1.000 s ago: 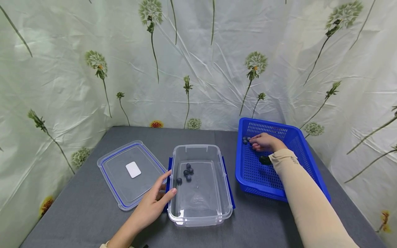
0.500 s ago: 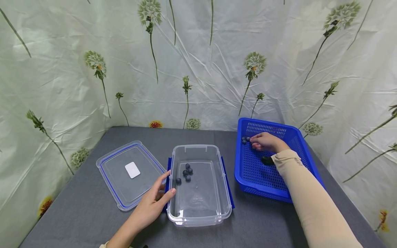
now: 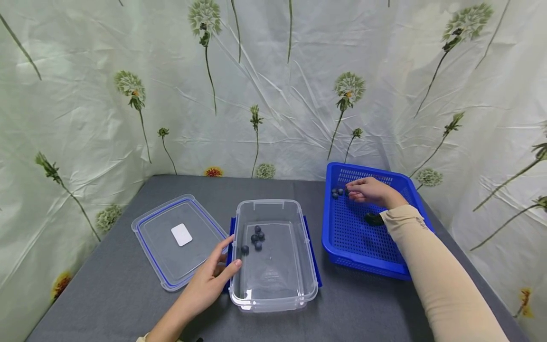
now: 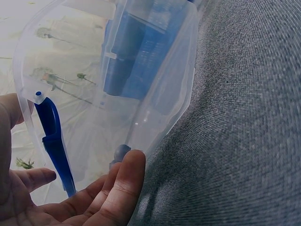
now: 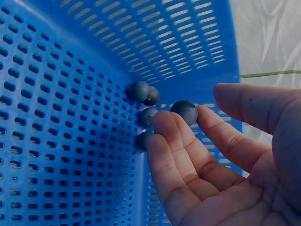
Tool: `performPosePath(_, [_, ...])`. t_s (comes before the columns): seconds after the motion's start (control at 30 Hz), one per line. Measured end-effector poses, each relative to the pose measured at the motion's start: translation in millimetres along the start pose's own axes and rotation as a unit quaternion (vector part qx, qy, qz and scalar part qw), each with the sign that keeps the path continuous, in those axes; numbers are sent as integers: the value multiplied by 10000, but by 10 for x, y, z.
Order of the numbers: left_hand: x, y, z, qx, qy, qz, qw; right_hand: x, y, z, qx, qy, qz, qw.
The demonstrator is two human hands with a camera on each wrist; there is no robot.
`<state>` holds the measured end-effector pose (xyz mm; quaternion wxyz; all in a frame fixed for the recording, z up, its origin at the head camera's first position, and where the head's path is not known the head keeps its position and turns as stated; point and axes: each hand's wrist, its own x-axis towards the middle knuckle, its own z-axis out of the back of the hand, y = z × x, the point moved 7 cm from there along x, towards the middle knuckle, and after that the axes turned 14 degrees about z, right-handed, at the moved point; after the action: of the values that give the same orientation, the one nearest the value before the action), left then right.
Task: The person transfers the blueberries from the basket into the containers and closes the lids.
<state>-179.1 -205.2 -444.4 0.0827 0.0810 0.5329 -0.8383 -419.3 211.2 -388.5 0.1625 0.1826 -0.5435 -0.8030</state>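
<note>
In the head view, my left hand (image 3: 209, 280) holds the left side of a clear plastic food container (image 3: 279, 285), thumb over its rim and other fingers along the outer wall by the blue clip (image 4: 55, 141). Several blueberries (image 3: 258, 245) lie on the container's floor toward the left. My right hand (image 3: 371, 191) is inside the blue basket (image 3: 348, 254). Its fingertips hold one blueberry (image 5: 184, 112), the thumb standing apart from it in the right wrist view. Several more blueberries (image 5: 139, 91) lie in the basket's corner just past the fingers.
A clear lid (image 3: 164, 263) with a blue seal and white label lies flat left of the container. The grey tabletop (image 3: 119, 294) extends around them. A flower-printed curtain (image 3: 171, 85) stands behind. A dark object (image 3: 373, 219) shows beside my right wrist.
My right hand has risen slightly and shifted right within the basket, away from the blueberries there. My left hand and the container keep their places; the view shifts slightly.
</note>
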Motion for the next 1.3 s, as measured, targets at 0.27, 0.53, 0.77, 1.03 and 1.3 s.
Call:
performPosePath(0.27, [2,0,-5,-62,40,-57,10000,-51,141,0,20,-6,196,9998])
performPosePath(0.53, [-4,7,10,-11,35,-82,10000,-121,279,-4,-73,49,409,9991])
performPosePath(0.77, [10,-5,-1,-50,-9,-99,9999,-190,356,-15,-385,12,574,9976])
performPosePath(1.03, [-6,-3,23,1,49,-141,9999,-241,396,-67,-476,52,728,9962])
performPosePath(1.3, [3,11,17,41,69,-46,10000,-299,403,-151,-465,81,905,9948])
